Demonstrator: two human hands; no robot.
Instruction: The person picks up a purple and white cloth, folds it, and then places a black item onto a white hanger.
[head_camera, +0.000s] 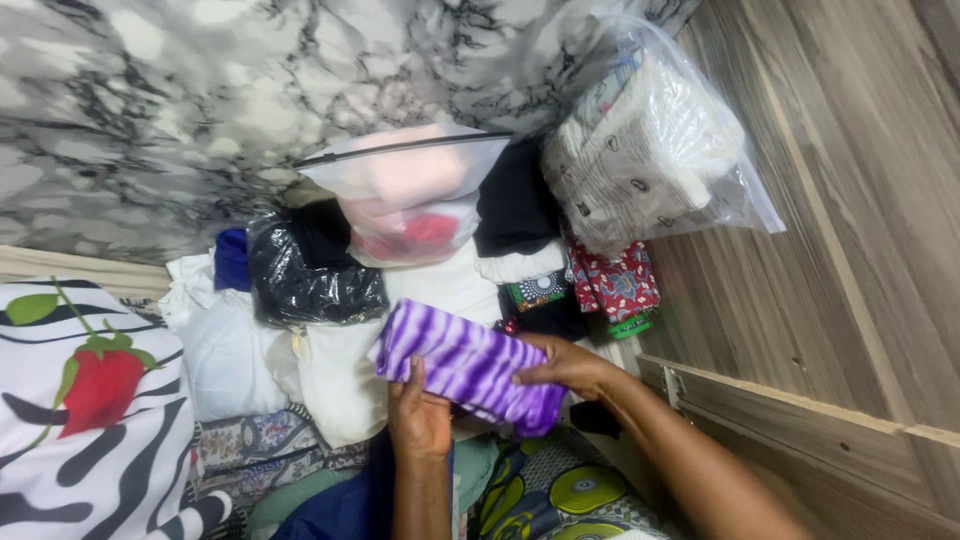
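Purple-and-white striped cloth (468, 366), folded, is held over the packed pile: the left hand (418, 415) is closed on its near edge, thumb on top, and the right hand (568, 367) is clamped over its right end. Beyond it, a black glossy bag (310, 275) and a frosted zip bag (410, 195) are stacked loosely and could be toppled if nudged. What lies beneath the cloth is hidden, and the clear bag (655, 140) is blurred by glare.

Folded cloth (468, 364): soft purple-and-white woven fabric, matt. Black bag (310, 275): glossy, crinkled plastic. Zip bag (405, 190): frosted, smooth plastic. Clear bag (655, 140): shiny transparent plastic. Wall (150, 110): marble-patterned, smooth. Panel (860, 230): wood-grain, matt.
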